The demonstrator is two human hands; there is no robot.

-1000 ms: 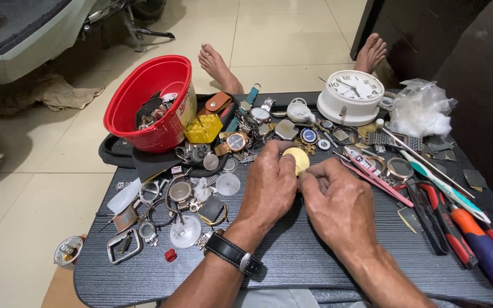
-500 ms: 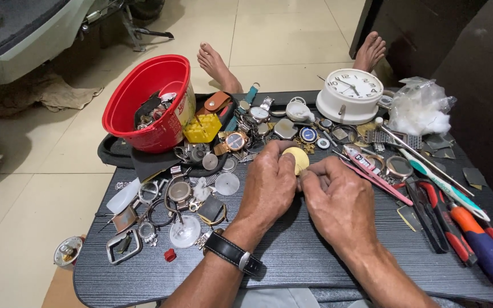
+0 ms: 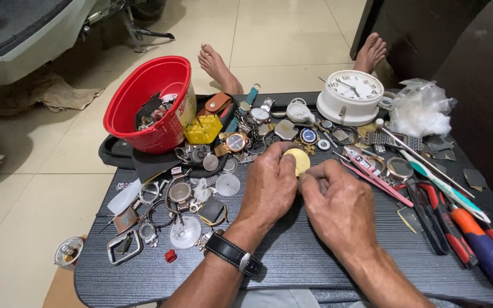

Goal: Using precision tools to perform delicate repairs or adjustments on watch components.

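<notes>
My left hand (image 3: 272, 185) pinches a small round pale-yellow disc (image 3: 299, 160) between thumb and fingers, just above a dark grey table (image 3: 303, 256). A black wristwatch (image 3: 232, 254) is strapped on that wrist. My right hand (image 3: 338, 202) sits close beside it, with its fingertips pressed to the disc's lower right edge. Whether the right fingers hold a small tool is hidden. Watch cases, dials and straps (image 3: 241, 140) lie scattered just beyond both hands.
A tilted red bucket (image 3: 149, 102) of parts stands at the back left, a white alarm clock (image 3: 350, 96) and a crumpled plastic bag (image 3: 420, 111) at the back right. Pliers, screwdrivers and tweezers (image 3: 452, 214) lie on the right. Loose rings and lenses (image 3: 172, 211) lie left. Bare feet (image 3: 218, 65) rest beyond the table.
</notes>
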